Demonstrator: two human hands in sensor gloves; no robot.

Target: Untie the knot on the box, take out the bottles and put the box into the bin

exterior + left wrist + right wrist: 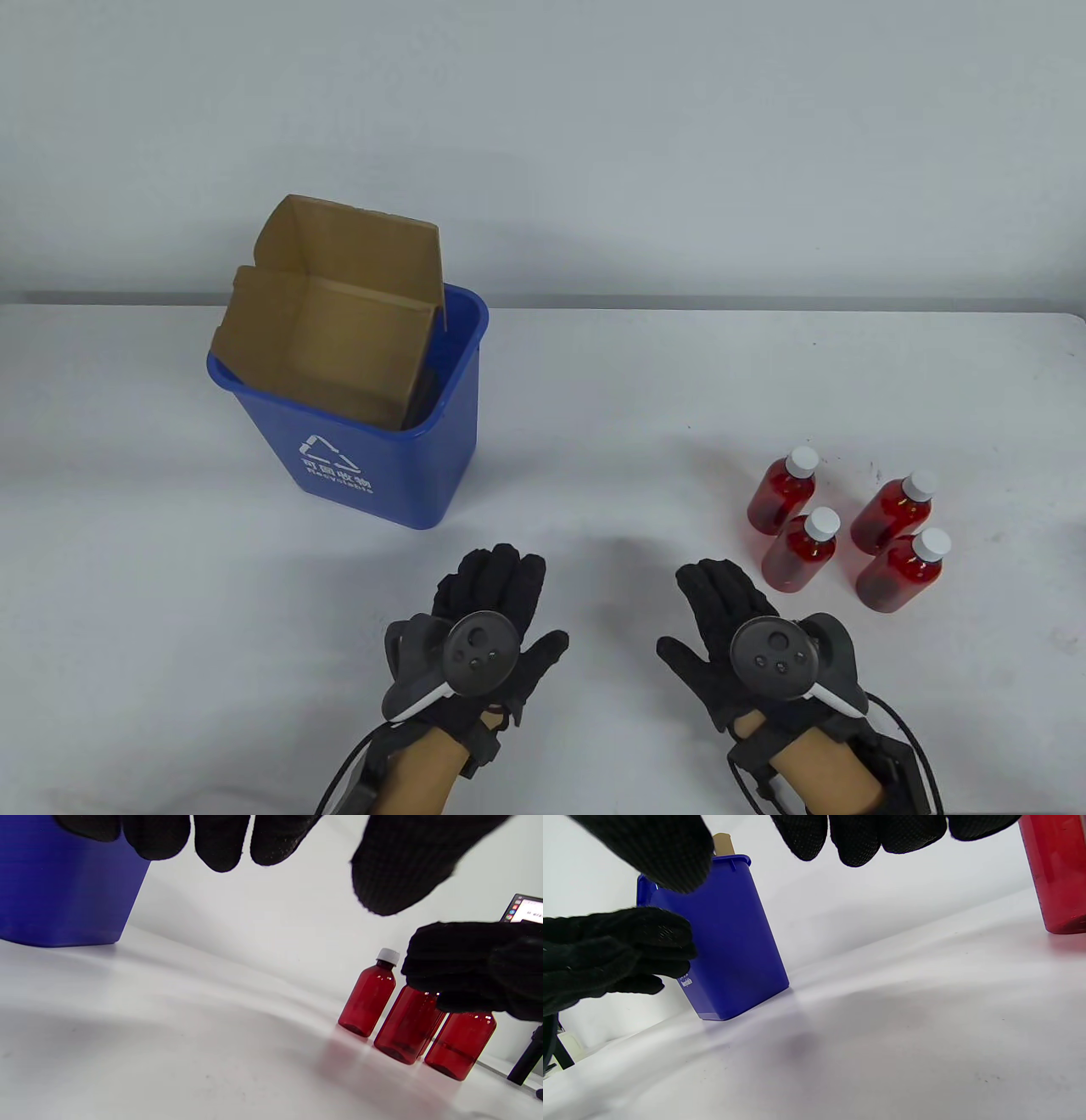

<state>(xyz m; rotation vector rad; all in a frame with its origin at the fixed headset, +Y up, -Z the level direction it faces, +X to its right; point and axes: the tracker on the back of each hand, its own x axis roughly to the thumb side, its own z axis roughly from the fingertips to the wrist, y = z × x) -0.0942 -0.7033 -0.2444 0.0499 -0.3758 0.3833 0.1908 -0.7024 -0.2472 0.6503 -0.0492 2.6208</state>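
Left hand [488,632]: black knit sensor glove, palm down above the table [594,441], fingers straight and loosely spread, holding nothing. A round dark tracker [475,652] with a white trim strip is strapped to its back. In the left wrist view the fingertips [220,844] hang clear of the surface.

Right hand [734,632]: same glove and tracker [770,656], palm down, fingers straight, thumb splayed toward the left hand, holding nothing. In the right wrist view its fingertips [857,840] are also clear of the table. The 2 hands are apart, side by side near the front edge.

Bottles [848,531]: 4 translucent red plastic bottles with white screw caps, cylindrical with rounded shoulders, standing upright in a tight cluster just beyond and to the right of the right hand. The nearest one stands close to the right fingertips without touching. Whether neighbouring bottles touch each other cannot be told from above.

Bin [382,458]: blue smooth plastic, rectangular, tapering toward the base, white recycling triangle and lettering on the front wall. It stands beyond the left hand, slightly to its left, near but not touching.

Box [339,323]: brown corrugated cardboard, opening upward, flaps raised, seated tilted inside the bin with its upper part projecting above the rim. It is well apart from both hands.

Table: white, matt, with faint scuffs. A lit screen [524,909] shows at the far right in the left wrist view.
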